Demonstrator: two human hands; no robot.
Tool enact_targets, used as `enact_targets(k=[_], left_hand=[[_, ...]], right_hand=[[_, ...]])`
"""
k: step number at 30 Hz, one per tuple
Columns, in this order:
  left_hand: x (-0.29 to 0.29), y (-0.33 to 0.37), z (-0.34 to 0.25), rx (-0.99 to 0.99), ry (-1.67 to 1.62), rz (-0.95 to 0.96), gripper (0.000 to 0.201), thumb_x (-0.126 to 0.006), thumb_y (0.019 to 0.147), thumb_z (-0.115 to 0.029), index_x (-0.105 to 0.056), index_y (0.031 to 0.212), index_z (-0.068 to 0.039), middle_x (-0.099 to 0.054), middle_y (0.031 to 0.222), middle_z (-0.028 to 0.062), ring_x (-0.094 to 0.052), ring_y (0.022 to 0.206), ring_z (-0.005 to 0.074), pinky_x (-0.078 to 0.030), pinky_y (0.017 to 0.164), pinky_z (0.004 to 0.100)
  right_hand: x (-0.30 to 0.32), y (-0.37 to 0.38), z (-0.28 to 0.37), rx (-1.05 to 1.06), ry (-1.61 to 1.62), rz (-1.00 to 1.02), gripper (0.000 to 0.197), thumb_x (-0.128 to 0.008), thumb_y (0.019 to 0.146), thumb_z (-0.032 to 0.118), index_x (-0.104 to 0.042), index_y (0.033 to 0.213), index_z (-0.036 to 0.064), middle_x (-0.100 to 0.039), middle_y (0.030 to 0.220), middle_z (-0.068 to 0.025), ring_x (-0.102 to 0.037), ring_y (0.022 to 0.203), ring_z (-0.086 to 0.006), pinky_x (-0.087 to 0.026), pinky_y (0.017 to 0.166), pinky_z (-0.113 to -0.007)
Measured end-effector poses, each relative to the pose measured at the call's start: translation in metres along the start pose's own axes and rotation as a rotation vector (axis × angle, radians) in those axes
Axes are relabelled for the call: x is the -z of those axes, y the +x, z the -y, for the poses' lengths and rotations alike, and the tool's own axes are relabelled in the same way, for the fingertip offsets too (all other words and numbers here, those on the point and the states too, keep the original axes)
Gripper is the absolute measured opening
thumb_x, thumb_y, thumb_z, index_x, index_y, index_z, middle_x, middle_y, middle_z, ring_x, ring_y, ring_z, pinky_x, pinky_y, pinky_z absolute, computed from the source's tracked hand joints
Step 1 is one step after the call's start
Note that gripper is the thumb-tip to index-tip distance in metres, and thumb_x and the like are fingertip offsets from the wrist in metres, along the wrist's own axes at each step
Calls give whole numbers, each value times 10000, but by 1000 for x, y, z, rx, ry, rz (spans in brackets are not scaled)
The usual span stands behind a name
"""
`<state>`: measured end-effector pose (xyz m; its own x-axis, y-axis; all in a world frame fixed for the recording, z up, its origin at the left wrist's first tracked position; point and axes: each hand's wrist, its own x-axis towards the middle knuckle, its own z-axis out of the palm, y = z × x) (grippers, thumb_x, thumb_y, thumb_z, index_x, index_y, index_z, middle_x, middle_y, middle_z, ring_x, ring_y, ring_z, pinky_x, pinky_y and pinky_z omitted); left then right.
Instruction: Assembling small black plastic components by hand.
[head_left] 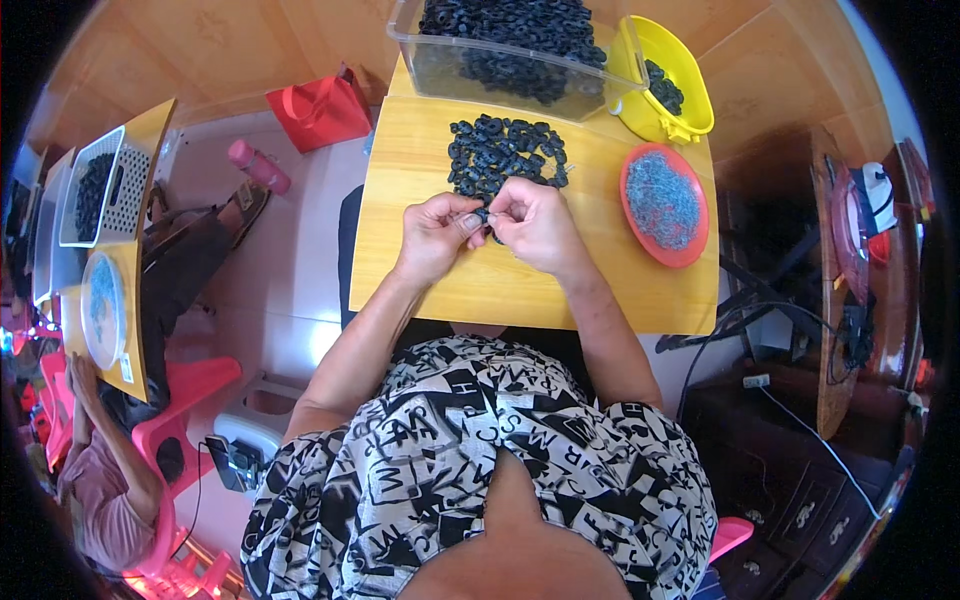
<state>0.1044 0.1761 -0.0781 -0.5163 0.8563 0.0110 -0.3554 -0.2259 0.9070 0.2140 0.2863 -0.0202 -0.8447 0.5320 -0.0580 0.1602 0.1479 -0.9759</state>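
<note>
Pinching 1 black ring (487,214) together, left hand (436,235) and right hand (535,225) keep closed grips; 1 ring pile (505,152), 1 red plate (664,204).

A pale tiled floor (290,290) spreads to the left of the yellow wooden tabletop (560,290); daylight falls evenly over it; a red bag (320,112) sits on the floor just beyond the tabletop's far left corner, a pink bottle (258,166) near it; a pink plastic stool (195,390) stands further left; warm wood panelling (240,40) rises behind; a dark wooden cabinet (800,480) with trailing cables (800,420) stands to the right.
</note>
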Motion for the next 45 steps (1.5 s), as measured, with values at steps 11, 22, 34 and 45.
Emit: enact_targets(k=[11,22,34,45], left_hand=[[-3,-1,-2,26,199,-27,70,-582,835,51,-602,899,33,-605,675,55,-549,570,88,-433,501,210],[-4,-1,-7,55,-195,70,120,-555,841,68,-600,949,40,-612,734,84,-534,575,102,-440,524,203],[1,0,1,31,-36,125,97,-588,841,38,-619,930,19,-617,728,69,-537,579,92,-420,504,208],[-2,-6,-5,66,-80,152,229,-589,846,2,-597,1072,42,-635,857,111,-582,682,152,-483,640,255]], right_hand=[[1,2,-1,23,-154,-24,74,-605,705,-65,-558,710,-8,-552,614,-33,-513,568,-69,-419,500,-237],[16,-2,-3,-131,351,185,106,-630,815,13,-575,905,8,-611,757,-28,-564,622,-69,-472,541,-195],[19,2,-9,-225,207,234,106,-649,829,85,-558,840,31,-579,683,-20,-559,576,-78,-466,511,-201],[27,-20,-15,-200,566,139,91,-598,848,48,-600,922,-5,-634,781,-64,-592,643,-98,-497,563,-225]])
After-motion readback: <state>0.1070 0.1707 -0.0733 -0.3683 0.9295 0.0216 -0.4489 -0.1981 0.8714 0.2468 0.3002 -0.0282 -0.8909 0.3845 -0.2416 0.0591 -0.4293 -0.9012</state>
